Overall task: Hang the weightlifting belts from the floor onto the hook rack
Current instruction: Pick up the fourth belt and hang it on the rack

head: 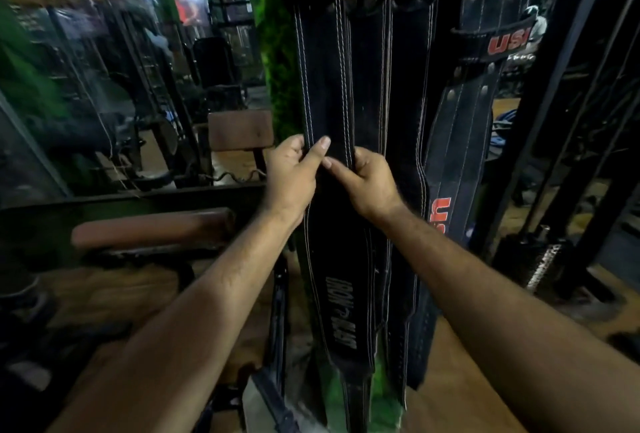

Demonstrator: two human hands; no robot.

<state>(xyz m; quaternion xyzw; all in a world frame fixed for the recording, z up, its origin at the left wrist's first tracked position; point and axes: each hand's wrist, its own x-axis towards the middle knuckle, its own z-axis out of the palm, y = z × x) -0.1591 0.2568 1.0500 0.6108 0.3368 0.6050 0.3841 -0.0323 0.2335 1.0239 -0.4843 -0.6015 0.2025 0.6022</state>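
Both hands pinch the vertically hanging black belt.

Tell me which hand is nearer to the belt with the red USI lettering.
Right. The right hand grips the white-stitched black belt on the side facing the USI belt, with one hanging belt between them. The left hand holds that same belt's far edge.

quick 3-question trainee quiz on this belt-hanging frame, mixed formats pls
1. True or false: both hands grip the same hanging black belt.
2. Which lettering is on the belt to the right? A) red USI B) green C) none
3. Fill in: the left hand holds the belt's ___ edge; the right hand holds the other.

Key: 1 true; 2 A; 3 left
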